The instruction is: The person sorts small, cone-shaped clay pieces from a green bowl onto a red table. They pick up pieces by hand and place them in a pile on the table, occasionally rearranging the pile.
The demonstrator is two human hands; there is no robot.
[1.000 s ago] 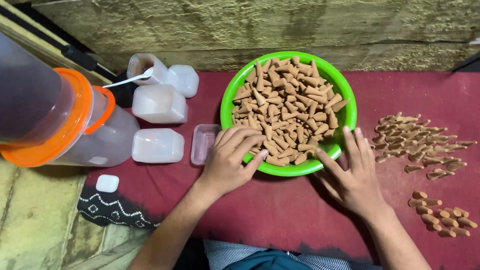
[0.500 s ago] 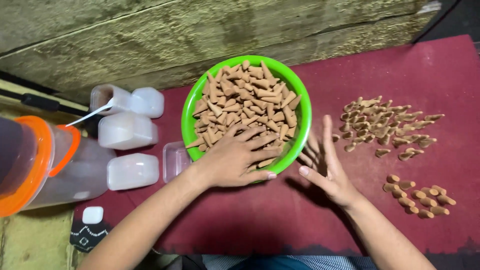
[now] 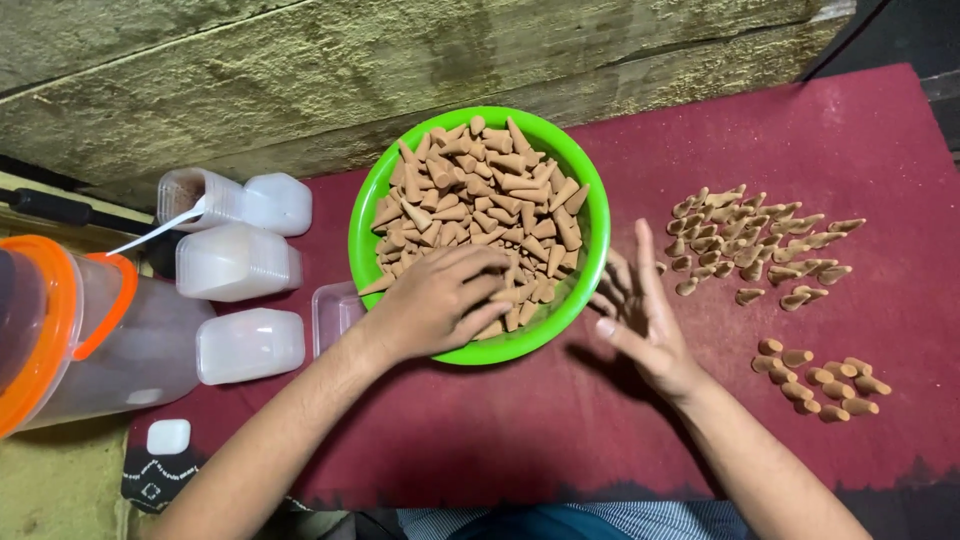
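Observation:
A bright green bowl (image 3: 585, 195) heaped with several small tan cones (image 3: 480, 195) sits on a dark red mat (image 3: 520, 430). My left hand (image 3: 435, 300) lies palm down inside the bowl's near side, its fingers curled over a few cones there. Just right of the rim, my right hand (image 3: 640, 315) is raised on edge with its fingers spread and nothing in it. Two loose groups of cones lie on the mat to the right, a larger one (image 3: 760, 245) and a smaller one (image 3: 820, 380).
Several small clear plastic boxes (image 3: 240, 260) stand left of the bowl, one holding a white spoon (image 3: 160, 230). A large clear jar with an orange rim (image 3: 70, 330) stands at the far left. A rough wall (image 3: 300, 70) runs behind.
My left hand slid further into the bowl and closed over cones. My right hand lifted off the rim and turned on edge. The view shifted left.

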